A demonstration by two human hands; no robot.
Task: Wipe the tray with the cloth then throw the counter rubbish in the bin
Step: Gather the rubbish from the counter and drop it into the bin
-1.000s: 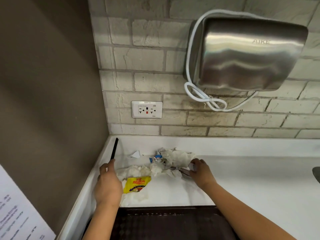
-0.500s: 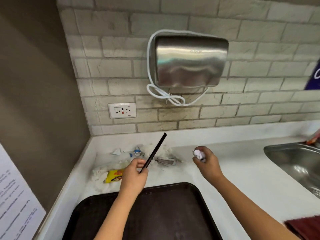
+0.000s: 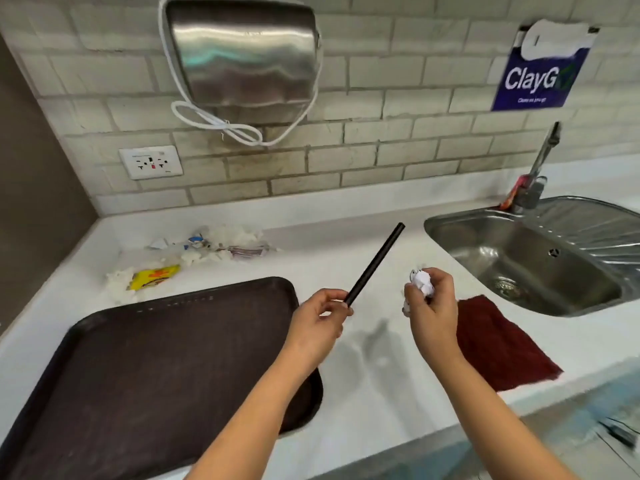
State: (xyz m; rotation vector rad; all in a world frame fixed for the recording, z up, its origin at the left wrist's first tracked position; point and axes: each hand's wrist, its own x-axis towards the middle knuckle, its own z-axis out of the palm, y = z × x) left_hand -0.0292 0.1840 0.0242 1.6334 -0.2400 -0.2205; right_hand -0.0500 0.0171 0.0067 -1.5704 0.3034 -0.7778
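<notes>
1. Up front, the left hand [image 3: 318,320] is pinching the lower end of a black straw [image 3: 375,263] between thumb and fingertips, and the straw is slanting up and to the right above the worktop [image 3: 363,386].
2. Just beside it, the right hand [image 3: 431,306] is curling its fingers round a crumpled white paper ball [image 3: 423,284], holding it clear of the worktop.
3. Both hands are hovering between the tray and the cloth, apart from each other.
4. A dark brown tray [image 3: 156,375] is lying flat on the worktop under the left forearm, reaching to the near edge.
5. A dark red cloth [image 3: 498,344] is lying spread flat on the worktop to the right of the right hand, near the sink [image 3: 533,258].
6. More rubbish [image 3: 207,249] is sitting in the far left corner of the worktop: torn white tissue, small wrappers and a yellow sachet [image 3: 156,276] just beyond the tray's far edge.
7. A tap [image 3: 540,168] is standing behind the sink, with something red at its base.
8. On the brick wall, a steel hand dryer [image 3: 242,53] is hanging with its white cable looped below, a socket [image 3: 150,162] is sitting lower left, and a blue sign [image 3: 540,74] is showing at the right.
</notes>
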